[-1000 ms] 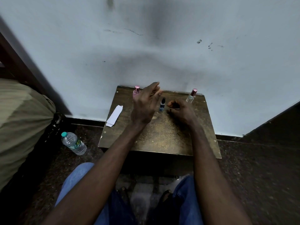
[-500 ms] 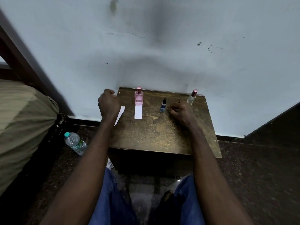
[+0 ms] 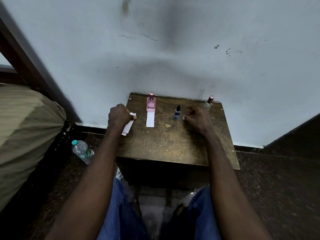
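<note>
Left hand (image 3: 118, 116) at the 9 o'clock edge of the desk (image 3: 173, 144), fingers clamped on white paper strips (image 3: 127, 129), right hand (image 3: 197, 118) curled at 1 o'clock, just beside small blue bottle (image 3: 177, 113), its hold impossible to tell, pink bottle (image 3: 151, 103) at 11 o'clock.

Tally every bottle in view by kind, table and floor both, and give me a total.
Spray bottles with pink caps: 2, the pink one and the clear one, both on the table
Small blue bottle with a black cap: 1, on the table
Plastic water bottle with a green cap: 1, on the floor
Total: 4 bottles
</note>
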